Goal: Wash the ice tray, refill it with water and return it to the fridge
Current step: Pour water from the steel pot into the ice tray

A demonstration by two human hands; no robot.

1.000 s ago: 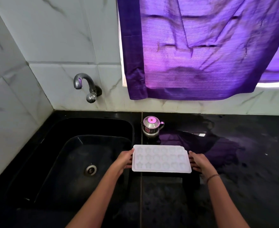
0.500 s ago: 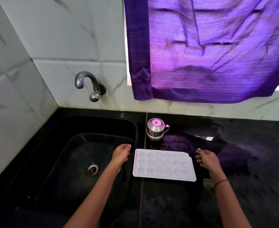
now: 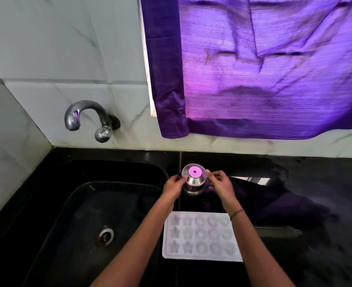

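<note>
Fingers [image 3: 180,179] of the left hand [image 3: 173,185] curl against the left side of a small round steel pot [image 3: 193,181] with a shiny, pink-centred lid; the right hand [image 3: 221,184] pinches the lid's right edge. Nearer the person, the white ice tray [image 3: 200,238] lies flat on the glossy black counter [image 3: 305,214], just right of the black sink [image 3: 117,172], star and flower moulds up. A ribbed purple curtain [image 3: 264,69] hangs at far right

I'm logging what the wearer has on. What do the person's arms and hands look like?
Both forearms are bare, no sleeves in view, and neither the left hand nor the right hand is gloved. A thin dark bracelet circles the right wrist; the left wrist shows nothing. Rings are too blurred to tell.
</note>
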